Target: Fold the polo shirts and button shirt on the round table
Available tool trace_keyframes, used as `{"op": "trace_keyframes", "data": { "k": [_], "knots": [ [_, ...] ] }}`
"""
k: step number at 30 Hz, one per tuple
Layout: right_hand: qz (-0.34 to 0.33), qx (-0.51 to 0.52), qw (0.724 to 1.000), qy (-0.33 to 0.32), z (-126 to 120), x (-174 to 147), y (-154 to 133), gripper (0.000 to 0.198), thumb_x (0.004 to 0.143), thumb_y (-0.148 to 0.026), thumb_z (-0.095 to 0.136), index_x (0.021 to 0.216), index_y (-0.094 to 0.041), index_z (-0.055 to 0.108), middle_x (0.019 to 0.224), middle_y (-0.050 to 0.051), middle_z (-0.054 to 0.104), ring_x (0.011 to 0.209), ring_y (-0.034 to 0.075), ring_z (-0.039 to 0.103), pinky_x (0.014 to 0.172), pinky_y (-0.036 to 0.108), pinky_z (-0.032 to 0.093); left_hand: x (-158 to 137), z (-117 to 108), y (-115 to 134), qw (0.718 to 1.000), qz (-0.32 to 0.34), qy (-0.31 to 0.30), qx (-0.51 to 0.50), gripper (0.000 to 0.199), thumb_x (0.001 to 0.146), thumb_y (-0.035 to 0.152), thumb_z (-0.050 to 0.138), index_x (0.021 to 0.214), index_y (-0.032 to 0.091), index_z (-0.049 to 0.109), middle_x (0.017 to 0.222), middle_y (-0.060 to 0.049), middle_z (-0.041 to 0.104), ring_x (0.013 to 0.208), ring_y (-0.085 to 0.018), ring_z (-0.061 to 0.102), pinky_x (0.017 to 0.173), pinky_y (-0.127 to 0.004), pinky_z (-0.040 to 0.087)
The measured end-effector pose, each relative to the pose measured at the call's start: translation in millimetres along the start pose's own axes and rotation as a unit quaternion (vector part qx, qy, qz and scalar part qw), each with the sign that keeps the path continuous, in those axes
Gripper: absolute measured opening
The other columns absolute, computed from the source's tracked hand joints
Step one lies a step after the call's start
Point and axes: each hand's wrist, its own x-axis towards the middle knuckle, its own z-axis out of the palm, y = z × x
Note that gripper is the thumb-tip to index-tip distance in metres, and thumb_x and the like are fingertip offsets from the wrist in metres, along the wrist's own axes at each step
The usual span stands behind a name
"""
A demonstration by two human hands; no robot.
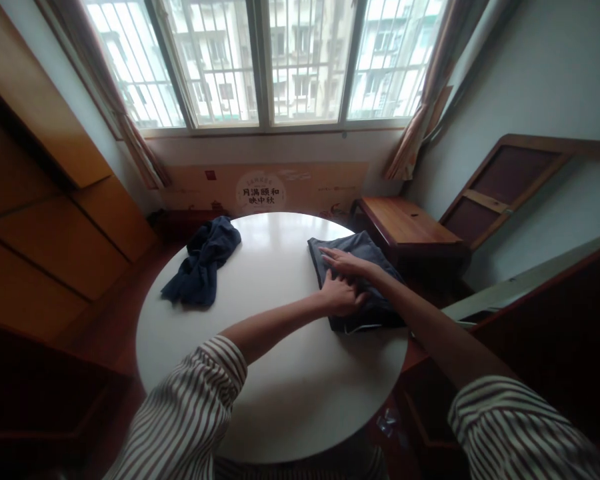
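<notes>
A folded dark garment lies flat at the right side of the round white table. My left hand rests on its near part with the fingers spread over the cloth. Just beyond it, my right hand lies flat on the same garment, fingers stretched toward its left edge. Neither hand grips the fabric. A second dark blue garment sits crumpled at the left side of the table, apart from both hands.
Behind the table on the right stands a low wooden side table, with a wooden-framed panel against the wall. Orange-brown cabinets line the left. A printed cardboard box sits below the barred window.
</notes>
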Motion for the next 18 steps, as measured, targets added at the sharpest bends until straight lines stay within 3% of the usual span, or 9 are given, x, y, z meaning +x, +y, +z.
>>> {"op": "trace_keyframes", "data": {
  "k": [3,5,10,13,15,18],
  "knots": [
    [0.026,-0.026,0.999,-0.015,17.8,24.6,-6.1,0.063,0.100,-0.054,0.034,0.158,-0.032,0.027,0.165,0.002,0.022,0.152,0.030,0.014,0.118,0.065,0.001,-27.7,9.0,7.8,0.999,0.031,0.013,-0.021,0.033,0.087,0.033,0.061,0.118,0.023,0.067,0.139,-0.013,0.058,0.141,-0.035,0.035,0.120,-0.056,0.008],
    [0.050,-0.040,0.998,-0.016,21.1,37.4,-8.5,0.063,0.100,-0.057,0.029,0.159,-0.034,0.023,0.166,0.002,0.018,0.153,0.029,0.011,0.117,0.065,-0.002,-41.6,12.0,11.7,0.998,0.067,0.012,-0.001,0.038,0.089,0.032,0.058,0.126,0.024,0.063,0.143,-0.013,0.055,0.141,-0.034,0.036,0.121,-0.055,0.004],
    [0.080,-0.030,0.996,-0.005,13.1,63.1,-22.2,0.055,0.101,-0.052,0.033,0.153,-0.035,0.038,0.161,0.005,0.032,0.148,0.032,0.026,0.116,0.067,0.006,-77.9,11.0,25.0,0.984,0.174,-0.034,0.028,0.046,0.092,0.028,0.054,0.137,0.020,0.055,0.150,-0.015,0.047,0.146,-0.034,0.032,0.121,-0.050,0.017],
    [0.072,-0.025,0.997,0.024,6.6,69.5,-42.6,0.052,0.103,-0.046,0.032,0.150,-0.028,0.044,0.156,0.010,0.041,0.143,0.032,0.037,0.118,0.062,0.017,-106.0,-9.4,28.2,0.974,0.215,-0.071,0.019,0.043,0.091,0.021,0.053,0.135,0.022,0.058,0.144,-0.012,0.055,0.141,-0.030,0.041,0.119,-0.044,0.029],
    [0.028,-0.003,0.997,0.065,2.5,64.5,-60.2,0.050,0.103,-0.045,0.032,0.143,-0.024,0.052,0.149,0.012,0.051,0.137,0.030,0.046,0.117,0.053,0.027,-123.7,-38.2,18.8,0.986,0.161,-0.039,0.008,0.038,0.091,0.019,0.052,0.126,0.025,0.065,0.131,-0.011,0.064,0.127,-0.027,0.057,0.113,-0.040,0.037],
    [-0.109,0.065,0.985,0.120,-1.6,39.1,-87.7,0.043,0.101,-0.044,0.039,0.123,-0.020,0.067,0.127,0.011,0.068,0.118,0.026,0.062,0.105,0.039,0.044,-140.1,-104.4,-17.4,0.992,-0.009,0.119,0.035,0.026,0.089,0.022,0.055,0.109,0.024,0.072,0.114,-0.012,0.071,0.112,-0.027,0.064,0.109,-0.041,0.041]
  ]
}}
